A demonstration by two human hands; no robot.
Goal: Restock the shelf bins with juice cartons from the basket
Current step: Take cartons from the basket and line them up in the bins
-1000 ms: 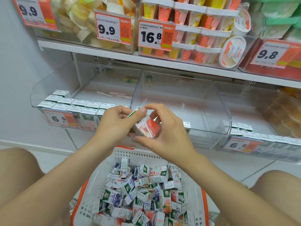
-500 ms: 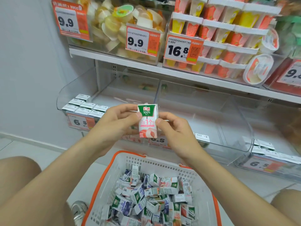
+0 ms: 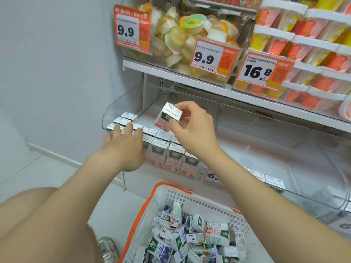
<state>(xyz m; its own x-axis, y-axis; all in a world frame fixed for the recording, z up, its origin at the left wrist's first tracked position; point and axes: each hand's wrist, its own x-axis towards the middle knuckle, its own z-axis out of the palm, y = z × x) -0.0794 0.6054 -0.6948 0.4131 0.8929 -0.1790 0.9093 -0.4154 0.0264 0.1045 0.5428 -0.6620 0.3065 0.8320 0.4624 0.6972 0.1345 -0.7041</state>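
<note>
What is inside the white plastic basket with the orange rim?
The white plastic basket holds a loose heap of small juice cartons, pink and blue-purple ones mixed. Its floor and any cartons underneath are hidden.

The lower shelf (image 3: 266, 149) carries clear bins side by side. In the left bin (image 3: 121, 105), juice cartons (image 3: 171, 154) stand upright in close rows along its front edge. The next bin (image 3: 296, 168) to the right has a few white-topped cartons (image 3: 273, 180) at its front edge. The upper shelf (image 3: 148, 70) holds a clear tub of fruit cups (image 3: 180, 44) at its left end, with stacked orange-and-yellow cup packs (image 3: 303, 44) to the right. On the floor (image 3: 47, 168) below stands a white basket (image 3: 171, 198) heaped with loose cartons (image 3: 199, 238).
</note>
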